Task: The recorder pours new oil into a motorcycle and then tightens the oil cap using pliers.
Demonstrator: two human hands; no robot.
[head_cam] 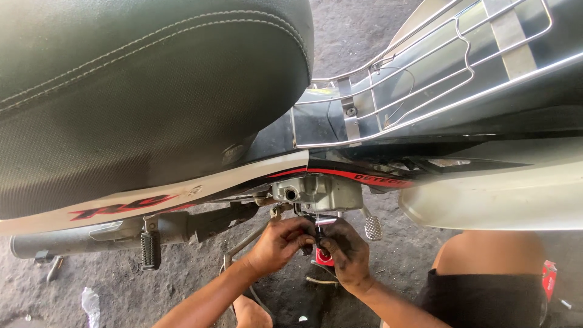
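the small black-handled tool with a bright metal tip (pixel 318 229) sits just below the grey cast-metal engine case (pixel 317 192), pinched between your two hands. it looks light and stiff, a thin rigid shaft rather than anything that bends, and with grease on your fingers the handle is likely slippery. i'd judge the safest hold is on the dark grip part, close under the engine case, not on the shiny end

your left hand (pixel 281 243) comes up from below the engine case with its fingers curled in, closed around the lower part of the tool or touching it; the exact contact is hidden by the knuckles. your right hand (pixel 346 252), dark with grime, is also closed, fingertips bunched on the tool from the other side. both hands touch each other right under the case

beside the engine case, on its right, hangs a ribbed silver metal brake pedal (pixel 373 228). to the left of the case a black rubber footpeg (pixel 149 250) points down. above the case runs the white and red side panel (pixel 243 179), topped by the wide black stitched seat (pixel 139 91), and up to the right the chrome wire luggage rack (pixel 437 73). a small red object (pixel 323 257) lies on the ground under your hands; what it is i cannot tell
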